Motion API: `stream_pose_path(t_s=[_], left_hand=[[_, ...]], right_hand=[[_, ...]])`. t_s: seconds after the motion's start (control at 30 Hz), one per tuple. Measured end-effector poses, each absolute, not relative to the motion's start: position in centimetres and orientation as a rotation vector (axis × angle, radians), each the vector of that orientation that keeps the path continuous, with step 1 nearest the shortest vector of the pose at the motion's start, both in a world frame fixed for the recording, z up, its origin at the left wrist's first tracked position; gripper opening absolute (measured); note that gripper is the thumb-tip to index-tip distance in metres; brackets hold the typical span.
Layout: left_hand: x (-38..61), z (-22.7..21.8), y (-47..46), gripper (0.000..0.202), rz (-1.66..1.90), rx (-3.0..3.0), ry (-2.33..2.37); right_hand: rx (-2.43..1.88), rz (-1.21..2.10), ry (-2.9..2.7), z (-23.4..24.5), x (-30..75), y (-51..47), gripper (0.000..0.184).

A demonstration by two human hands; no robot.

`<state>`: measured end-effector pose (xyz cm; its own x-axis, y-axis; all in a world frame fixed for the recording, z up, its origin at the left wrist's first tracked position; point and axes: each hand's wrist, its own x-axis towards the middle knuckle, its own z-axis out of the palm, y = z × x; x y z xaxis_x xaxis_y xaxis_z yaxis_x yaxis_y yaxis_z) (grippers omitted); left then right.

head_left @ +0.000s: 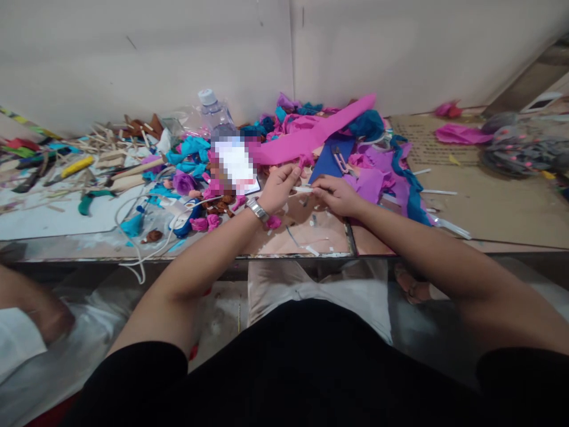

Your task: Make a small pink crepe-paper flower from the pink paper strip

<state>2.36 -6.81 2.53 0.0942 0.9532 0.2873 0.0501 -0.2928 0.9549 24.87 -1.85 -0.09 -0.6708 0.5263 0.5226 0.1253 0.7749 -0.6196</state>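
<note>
A short, thin white stick (303,189) lies level between my two hands, just above the table. My left hand (279,191), with a metal watch on the wrist, is closed around its left end; thumb and fingertips press together beside a scrap of pink crepe paper (306,161). Whether that scrap is also in its grip, I cannot tell. The right end of the stick is pinched between the thumb and fingers of my right hand (338,196). Behind the hands lie a long pink crepe paper strip (311,137), a blue sheet (329,155) and pink-handled scissors or snips (341,161).
A lit phone (237,166) and a clear bottle (216,112) stand left of the hands. Further left are a white cable (116,216) and wooden sticks (115,142). Cardboard (471,201) lies right, with white sticks (439,192). Another person's arm (31,296) shows lower left.
</note>
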Motion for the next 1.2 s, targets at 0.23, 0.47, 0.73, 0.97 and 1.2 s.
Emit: stream_pose_path(t_s=[0.23, 0.47, 0.73, 0.97, 1.2], left_hand=[[3.1, 4.0, -7.2, 0.047, 1.361, 1.181, 1.011], [3.1, 4.4, -7.3, 0.045, 1.352, 1.097, 0.896], [3.1, 3.0, -7.3, 0.059, 1.261, 1.4, 0.983], [2.7, 2.6, -7.0, 0.058, 1.302, 1.392, 1.028], [3.1, 3.7, -7.3, 0.045, 1.374, 1.107, 0.897]], right_hand=[[-0.425, 0.788, -2.248, 0.4, 25.1, -2.0, 0.061], [-0.336, 0.816, -2.307, 1.0, 24.8, -2.6, 0.06], [-0.517, 0.837, -2.302, 0.3, 24.9, -2.3, 0.064], [-0.544, 0.939, -2.234, 0.2, 24.6, -2.6, 0.059], [-0.446, 0.841, -2.251, -0.3, 24.6, -2.0, 0.06]])
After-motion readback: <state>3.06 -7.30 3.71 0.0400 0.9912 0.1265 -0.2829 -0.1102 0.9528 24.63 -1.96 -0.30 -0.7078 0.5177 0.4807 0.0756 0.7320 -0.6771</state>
